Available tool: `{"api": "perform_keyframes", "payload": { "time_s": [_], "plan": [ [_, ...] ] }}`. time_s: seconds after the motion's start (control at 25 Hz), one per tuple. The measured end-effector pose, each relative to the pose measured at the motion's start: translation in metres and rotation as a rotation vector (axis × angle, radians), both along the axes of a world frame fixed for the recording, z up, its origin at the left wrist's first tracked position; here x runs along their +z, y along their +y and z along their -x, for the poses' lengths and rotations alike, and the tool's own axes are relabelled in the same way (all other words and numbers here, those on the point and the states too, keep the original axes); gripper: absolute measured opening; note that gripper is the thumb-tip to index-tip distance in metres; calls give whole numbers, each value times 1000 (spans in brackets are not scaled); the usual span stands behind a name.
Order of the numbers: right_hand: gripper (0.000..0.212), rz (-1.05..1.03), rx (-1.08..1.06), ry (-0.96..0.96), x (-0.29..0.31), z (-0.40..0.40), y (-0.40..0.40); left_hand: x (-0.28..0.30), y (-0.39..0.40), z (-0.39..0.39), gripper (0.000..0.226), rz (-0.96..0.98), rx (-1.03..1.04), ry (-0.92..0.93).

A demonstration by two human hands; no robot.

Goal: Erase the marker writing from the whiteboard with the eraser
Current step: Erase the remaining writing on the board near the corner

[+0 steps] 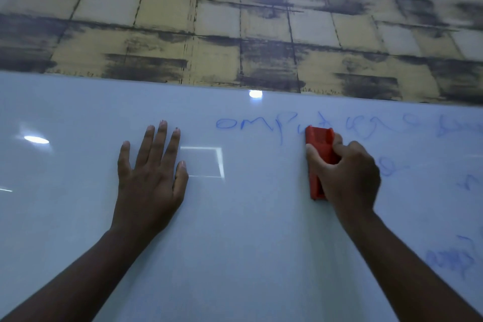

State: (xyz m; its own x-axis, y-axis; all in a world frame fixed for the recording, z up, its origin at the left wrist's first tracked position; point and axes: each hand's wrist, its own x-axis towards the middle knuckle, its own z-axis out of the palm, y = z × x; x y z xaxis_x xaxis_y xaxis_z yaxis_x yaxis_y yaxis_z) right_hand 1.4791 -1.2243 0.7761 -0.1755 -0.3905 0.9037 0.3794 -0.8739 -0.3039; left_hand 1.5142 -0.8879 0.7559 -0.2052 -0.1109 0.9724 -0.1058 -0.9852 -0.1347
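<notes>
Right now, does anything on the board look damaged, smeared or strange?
Nothing looks damaged. The whiteboard has blue writing beside the red eraser that the right hand holds, and fainter writing toward the right edge. The left hand lies flat on it.

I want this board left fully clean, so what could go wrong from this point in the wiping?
The red plastic eraser in the right hand sits mid-line in the blue marker writing, so the letters to its left could get skipped. Fainter blue marks at the right edge of the glossy white whiteboard are easy to miss. The left hand, pressed flat on the board, may leave smudges.
</notes>
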Motion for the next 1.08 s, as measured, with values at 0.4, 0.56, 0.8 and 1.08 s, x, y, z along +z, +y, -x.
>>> {"api": "perform_keyframes", "payload": {
  "time_s": [0.4, 0.56, 0.8, 1.08],
  "plan": [
    [67, 458, 8, -133, 30, 1, 186, 2, 4, -4, 69, -18, -15, 13],
    [69, 450, -16, -89, 55, 3, 159, 1, 4, -4, 68, -3, -36, 10],
    [65, 158, -32, -35, 53, 5, 42, -2, 4, -4, 67, 1, -41, 10],
    [63, -63, -7, 43, 78, 13, -46, -3, -5, 5, 69, 44, -9, 28]
  ]
}}
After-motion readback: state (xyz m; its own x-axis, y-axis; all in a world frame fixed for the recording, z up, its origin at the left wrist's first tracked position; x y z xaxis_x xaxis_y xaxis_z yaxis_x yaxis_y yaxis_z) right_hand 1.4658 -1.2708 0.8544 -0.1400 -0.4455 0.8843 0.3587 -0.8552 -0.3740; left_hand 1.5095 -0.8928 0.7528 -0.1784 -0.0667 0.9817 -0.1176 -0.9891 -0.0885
